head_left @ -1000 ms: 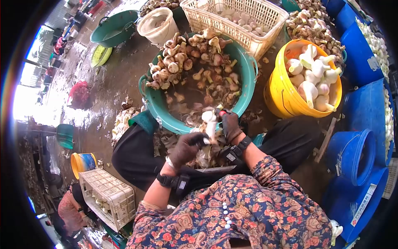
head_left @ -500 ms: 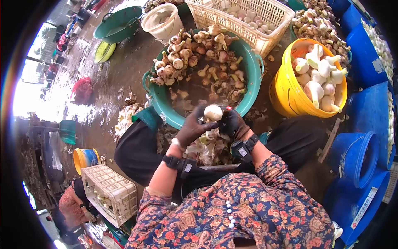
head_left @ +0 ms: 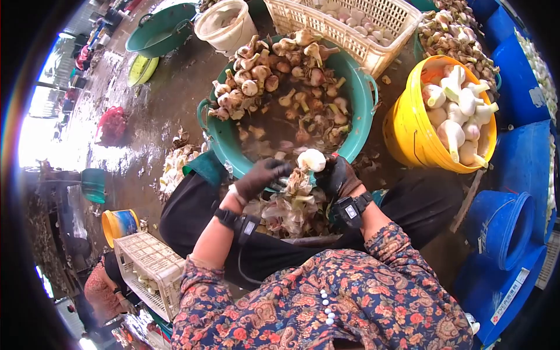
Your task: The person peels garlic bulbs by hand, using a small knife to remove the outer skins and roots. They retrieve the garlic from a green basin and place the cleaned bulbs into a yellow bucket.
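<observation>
A white garlic bulb [head_left: 311, 160] is above the front rim of a green tub [head_left: 233, 158], its surface pale and smooth. My right hand [head_left: 339, 177], in a dark glove, is closed around its right side; a small red bit shows by these fingers, too small to name. Strips of papery garlic skin [head_left: 298, 182] hang below the bulb. My left hand [head_left: 262, 178], also gloved, has its fingers curled at the left edge of this skin, slightly blurred. Brown, unpeeled garlic bulbs [head_left: 249, 87] fill the tub's back and right side. Shed skins [head_left: 291, 213] are heaped between my legs.
A yellow bucket [head_left: 408, 125] of white garlic stands at the right, near blue bins [head_left: 496, 227]. Behind the tub are a cream crate [head_left: 379, 58] and a white bucket [head_left: 227, 29]. Another person's arm [head_left: 114, 287] shows at lower left beside a crate [head_left: 149, 256].
The bulb has moved slightly right, and my left hand has come away from it to the lower left. Loose skin now hangs beneath the bulb. The view has shifted slightly.
</observation>
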The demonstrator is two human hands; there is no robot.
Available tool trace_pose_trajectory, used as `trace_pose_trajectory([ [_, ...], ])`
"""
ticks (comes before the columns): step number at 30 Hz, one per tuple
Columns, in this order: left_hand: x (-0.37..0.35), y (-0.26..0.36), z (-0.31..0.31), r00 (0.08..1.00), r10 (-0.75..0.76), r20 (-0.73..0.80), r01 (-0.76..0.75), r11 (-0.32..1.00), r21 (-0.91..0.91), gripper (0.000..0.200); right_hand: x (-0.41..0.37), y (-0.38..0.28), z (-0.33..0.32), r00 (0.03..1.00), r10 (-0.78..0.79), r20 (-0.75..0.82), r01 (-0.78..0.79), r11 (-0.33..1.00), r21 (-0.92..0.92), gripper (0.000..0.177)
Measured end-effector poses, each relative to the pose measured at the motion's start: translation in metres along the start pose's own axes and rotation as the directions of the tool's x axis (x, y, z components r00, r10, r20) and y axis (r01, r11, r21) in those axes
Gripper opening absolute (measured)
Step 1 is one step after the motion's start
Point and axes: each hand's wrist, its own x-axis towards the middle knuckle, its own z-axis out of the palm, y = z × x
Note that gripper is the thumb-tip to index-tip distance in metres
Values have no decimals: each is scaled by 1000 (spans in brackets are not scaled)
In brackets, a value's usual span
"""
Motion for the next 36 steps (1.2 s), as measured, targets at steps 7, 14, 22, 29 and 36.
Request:
trace_pose_trajectory([
  [7, 7, 18, 53, 980, 194, -46, -200, 951, -237, 22, 15, 65, 2, 948, 294, -123, -227, 894, 386, 21],
  [14, 17, -6, -7, 886, 244, 395, -432, 743, 510, 40, 18, 46, -15, 896, 442, -29, -264, 586, 766, 25],
  [22, 185, -126, -128, 858, 119, -500, 64, 941, 333, 40, 44, -101, -56, 982, 90, -167, 82, 588, 804, 56],
  [29, 132, -41, -44, 958, 197, -208, -256, 916, -309, 43, 20, -2, -6, 833, 355, -425, -270, 930, 248, 31],
  [36, 46, 31, 36, 846, 533, 16, -453, 702, 550, 49, 24, -23, 12, 878, 15, -478, -202, 917, -343, 30],
])
